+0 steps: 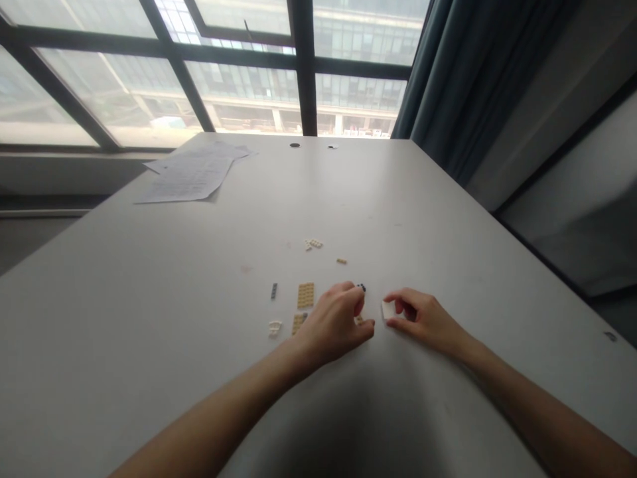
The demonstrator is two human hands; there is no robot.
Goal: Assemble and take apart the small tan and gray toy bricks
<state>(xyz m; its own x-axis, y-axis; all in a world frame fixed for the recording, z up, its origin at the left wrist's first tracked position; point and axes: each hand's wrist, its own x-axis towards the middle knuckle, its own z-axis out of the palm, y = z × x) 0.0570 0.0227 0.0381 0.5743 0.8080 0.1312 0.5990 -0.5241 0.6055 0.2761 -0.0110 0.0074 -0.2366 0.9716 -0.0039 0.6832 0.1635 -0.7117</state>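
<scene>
My right hand grips a small white toy brick piece by its edge, between thumb and fingers, at the tabletop. To its left, my left hand hovers palm down, fingers curled and thumb held apart from them. A tan piece shows in the gap between that thumb and the fingers; I see no grip on it. Just past the left fingers, a dark blue piece is partly covered. Beside the left wrist lies a tan studded plate with a grey bit, partly hidden by the hand.
Another tan studded plate lies left of the hands, near a dark grey strip and small white pieces. Farther off are white pieces and a narrow tan piece. Printed papers rest on the white table.
</scene>
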